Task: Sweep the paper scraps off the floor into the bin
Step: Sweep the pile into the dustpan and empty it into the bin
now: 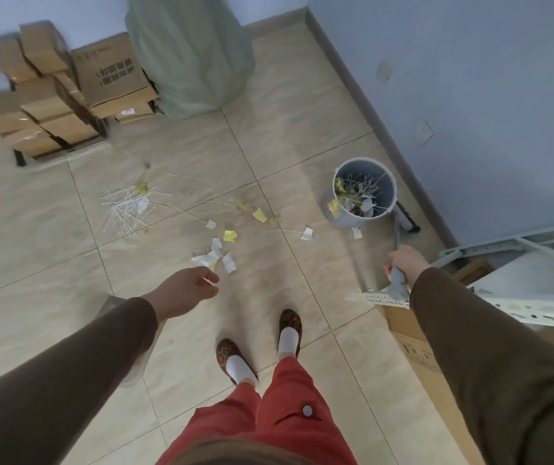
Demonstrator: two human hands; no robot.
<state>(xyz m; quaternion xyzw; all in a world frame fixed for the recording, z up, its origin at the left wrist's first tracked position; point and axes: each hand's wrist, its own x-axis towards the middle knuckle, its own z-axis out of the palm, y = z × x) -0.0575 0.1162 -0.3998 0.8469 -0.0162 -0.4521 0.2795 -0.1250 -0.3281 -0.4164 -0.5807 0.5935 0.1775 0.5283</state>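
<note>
White and yellow paper scraps (222, 250) lie scattered over the tiled floor in front of my feet. A heap of thin white sticks (126, 209) lies further left. A grey round bin (364, 193) stands near the right wall, partly filled with scraps and sticks. My right hand (406, 263) grips the grey handle of a broom (403, 219), whose dark head rests on the floor just right of the bin. My left hand (190, 286) hangs over the floor with loosely curled fingers, holding nothing, just short of the nearest scraps.
Stacked cardboard boxes (51, 95) fill the back left, with a large pale green sack (191, 52) beside them. Grey metal shelf rails (510, 303) and a cardboard box (416, 350) crowd the right side. A baseboard (369, 105) runs along the blue wall.
</note>
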